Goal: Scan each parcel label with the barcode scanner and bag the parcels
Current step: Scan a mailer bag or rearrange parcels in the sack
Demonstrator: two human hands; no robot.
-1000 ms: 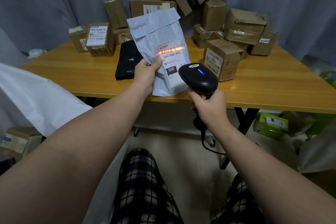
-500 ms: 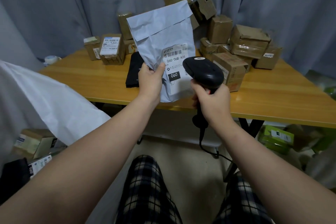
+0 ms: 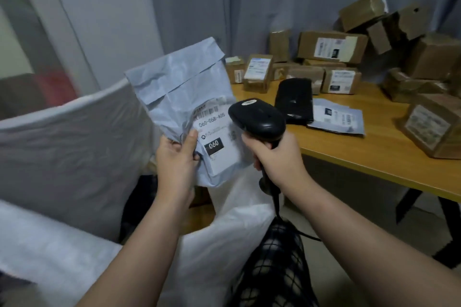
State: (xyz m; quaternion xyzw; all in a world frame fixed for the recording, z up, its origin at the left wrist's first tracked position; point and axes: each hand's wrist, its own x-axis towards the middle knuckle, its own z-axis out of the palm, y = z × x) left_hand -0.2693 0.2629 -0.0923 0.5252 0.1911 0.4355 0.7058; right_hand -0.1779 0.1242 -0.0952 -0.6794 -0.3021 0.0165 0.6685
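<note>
The grey mailer hangs over the mouth of the white sack, its lower left corner pinched by my left hand between thumb and fingers. It looks light, soft and slick, so I judge the creased film beside the label the surest hold. At its three o'clock my right hand wraps the scanner; boxes crowd the bench at two o'clock

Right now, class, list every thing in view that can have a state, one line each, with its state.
grey parcel: held upright, not yet bagged
left hand: gripping the grey parcel
barcode scanner: gripped, no beam visible
right hand: curled round the scanner's handle
white sack: mouth open
flat mailer: lying on the table
cardboard boxes: taped shut, piled
</note>
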